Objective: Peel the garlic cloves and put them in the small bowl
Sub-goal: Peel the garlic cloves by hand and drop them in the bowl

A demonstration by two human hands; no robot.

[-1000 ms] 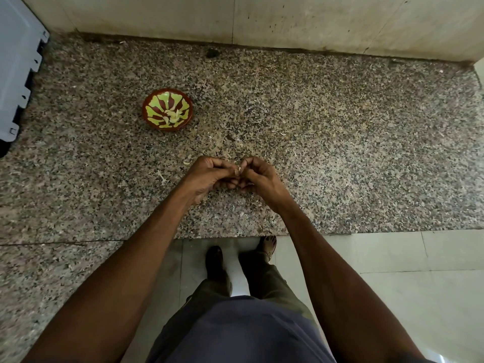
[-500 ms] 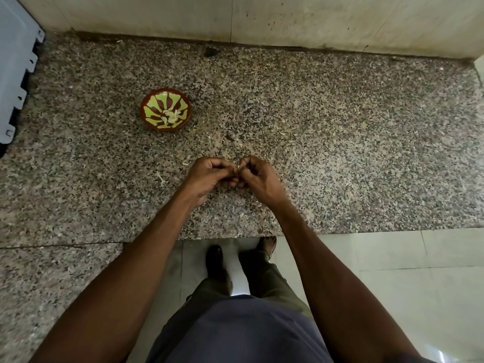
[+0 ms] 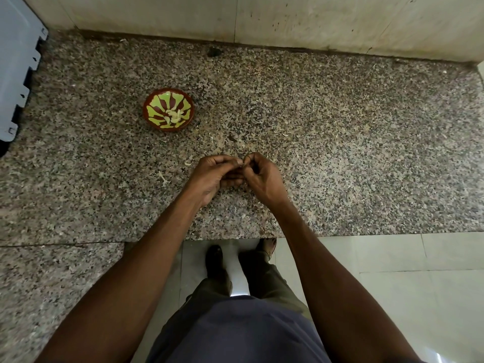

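My left hand and my right hand meet fingertip to fingertip just above the granite counter. Both pinch a garlic clove, which their curled fingers almost wholly hide. The small bowl, brown-red with a green pattern, stands on the counter to the upper left of my hands, apart from them. Several pale peeled cloves lie in its middle.
Bits of garlic skin lie scattered on the counter around my hands. A grey plastic object stands at the far left edge. A tiled wall closes off the back. The counter's front edge runs just below my wrists, with floor tiles beneath.
Both hands stay together at the same spot, with only small finger movements on the clove. The bowl has not moved.
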